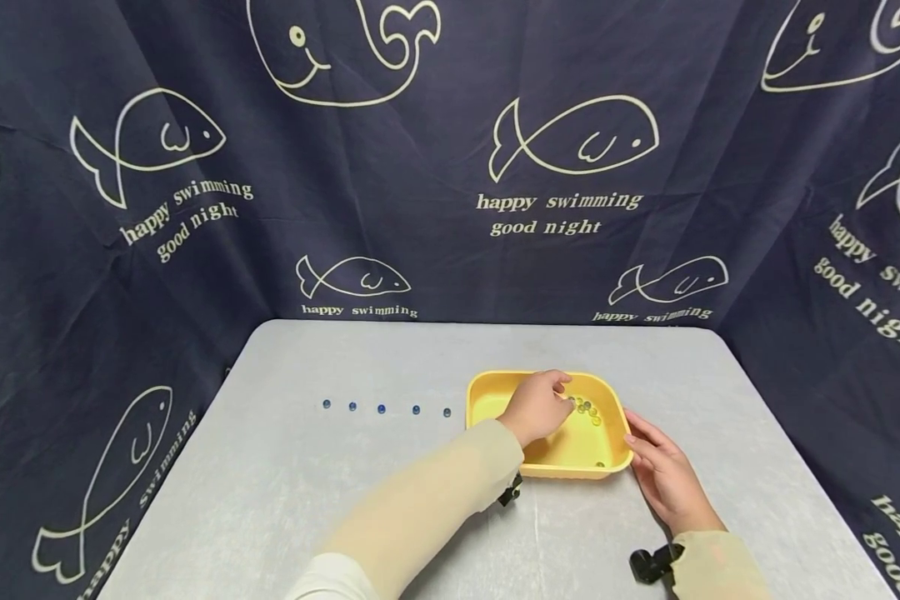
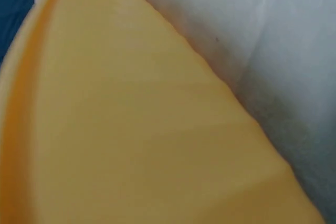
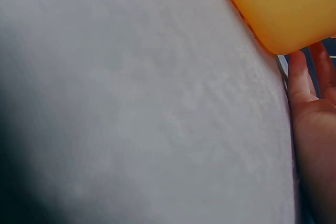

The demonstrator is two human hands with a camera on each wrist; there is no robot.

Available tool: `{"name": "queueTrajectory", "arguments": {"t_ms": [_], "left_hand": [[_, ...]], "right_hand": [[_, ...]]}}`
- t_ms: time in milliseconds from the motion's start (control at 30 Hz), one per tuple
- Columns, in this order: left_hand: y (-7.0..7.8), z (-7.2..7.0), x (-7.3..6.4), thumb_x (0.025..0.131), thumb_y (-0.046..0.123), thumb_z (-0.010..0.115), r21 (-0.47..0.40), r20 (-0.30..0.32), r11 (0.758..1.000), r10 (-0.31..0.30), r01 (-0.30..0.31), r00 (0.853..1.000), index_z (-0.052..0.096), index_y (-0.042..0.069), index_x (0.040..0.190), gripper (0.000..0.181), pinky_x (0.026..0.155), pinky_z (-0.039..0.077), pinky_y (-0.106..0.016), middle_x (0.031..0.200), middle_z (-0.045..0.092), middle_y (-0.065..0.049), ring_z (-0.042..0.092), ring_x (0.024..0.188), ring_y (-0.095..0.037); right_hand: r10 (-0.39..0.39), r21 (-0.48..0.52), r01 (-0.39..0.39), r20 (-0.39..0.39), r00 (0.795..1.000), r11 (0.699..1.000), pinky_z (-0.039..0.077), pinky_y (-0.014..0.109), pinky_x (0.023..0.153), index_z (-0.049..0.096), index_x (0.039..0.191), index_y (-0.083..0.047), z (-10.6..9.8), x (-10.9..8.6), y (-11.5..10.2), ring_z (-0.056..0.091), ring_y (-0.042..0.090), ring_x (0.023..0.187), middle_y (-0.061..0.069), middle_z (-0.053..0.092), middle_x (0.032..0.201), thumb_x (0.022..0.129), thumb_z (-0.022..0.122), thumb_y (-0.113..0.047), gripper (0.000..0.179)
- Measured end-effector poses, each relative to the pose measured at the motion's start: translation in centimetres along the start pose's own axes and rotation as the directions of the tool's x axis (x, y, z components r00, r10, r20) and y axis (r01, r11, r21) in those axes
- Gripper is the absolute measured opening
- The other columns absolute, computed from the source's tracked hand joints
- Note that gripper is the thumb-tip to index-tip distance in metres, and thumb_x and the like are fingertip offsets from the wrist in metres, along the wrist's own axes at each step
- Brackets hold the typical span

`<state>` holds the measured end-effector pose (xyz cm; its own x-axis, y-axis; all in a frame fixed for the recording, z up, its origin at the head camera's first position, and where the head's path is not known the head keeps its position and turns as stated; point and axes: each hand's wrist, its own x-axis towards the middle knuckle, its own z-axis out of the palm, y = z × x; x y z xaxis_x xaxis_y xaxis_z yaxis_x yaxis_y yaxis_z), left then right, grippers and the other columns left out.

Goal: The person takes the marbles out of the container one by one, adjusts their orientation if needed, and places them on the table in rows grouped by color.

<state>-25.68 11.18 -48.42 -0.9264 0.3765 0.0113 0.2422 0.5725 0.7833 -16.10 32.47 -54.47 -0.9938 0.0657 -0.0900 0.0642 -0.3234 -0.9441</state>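
Note:
A yellow plastic basin [image 1: 495,383] stands on the table, with several yellowish and dark glass marbles [image 1: 595,421] gathered at its right side. My left hand [image 1: 536,407] reaches over the near rim into the basin, its fingertips beside the marbles; whether it pinches one is hidden. My right hand [image 1: 667,479] grips the basin's right end, thumb at the rim and fingers along the outer wall. In the left wrist view the basin's outer wall [image 2: 131,103] fills most of the picture. The right wrist view has the right hand [image 3: 315,114] against a basin corner [image 3: 283,14].
Several blue marbles [image 1: 381,409] lie spaced in a row on the grey-white table [image 1: 285,500], left of the basin. A dark blue cloth [image 1: 450,167] with fish drawings hangs behind and at both sides. Black wrist mounts [image 1: 651,565] sit on the sleeves.

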Motion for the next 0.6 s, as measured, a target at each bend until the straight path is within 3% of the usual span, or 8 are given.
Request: {"name": "queueTrajectory", "arguments": {"t_ms": [267,400,600], "left_hand": [[-0.7,1.7,1.7,0.096,0.018,0.072,0.145,0.061,0.989,-0.022,0.013,0.998,0.068,0.017,0.134,0.038,0.094,0.050,-0.022,0.122,0.070,0.002,0.064,0.109,-0.008],[-0.8,2.4,2.2,0.094,0.021,0.075,0.200,0.074,0.979,-0.042,0.027,0.996,0.068,0.018,0.135,0.041,0.096,0.049,-0.021,0.121,0.070,0.004,0.063,0.110,-0.007],[-0.2,2.9,2.2,0.095,0.024,0.075,0.174,0.078,0.981,-0.101,0.087,0.992,0.069,0.017,0.135,0.041,0.096,0.049,-0.021,0.123,0.070,0.007,0.063,0.110,-0.005]], "right_hand": [[0.013,-0.017,-0.013,-0.016,1.000,1.000,0.048,0.022,0.100,0.051,0.152,-0.010,-0.2,0.2,0.1,0.057,0.000,0.124,-0.011,0.057,0.139,0.103,0.063,-0.006,0.051],[0.006,-0.015,-0.006,-0.008,1.000,1.000,0.048,0.022,0.100,0.049,0.153,-0.007,-0.1,0.2,0.1,0.057,0.000,0.124,-0.013,0.059,0.136,0.103,0.062,-0.006,0.052],[-0.003,-0.017,0.003,-0.005,1.000,1.000,0.050,0.021,0.098,0.045,0.154,-0.002,0.0,0.1,0.0,0.058,0.001,0.122,-0.014,0.061,0.134,0.103,0.062,-0.006,0.054]]}}
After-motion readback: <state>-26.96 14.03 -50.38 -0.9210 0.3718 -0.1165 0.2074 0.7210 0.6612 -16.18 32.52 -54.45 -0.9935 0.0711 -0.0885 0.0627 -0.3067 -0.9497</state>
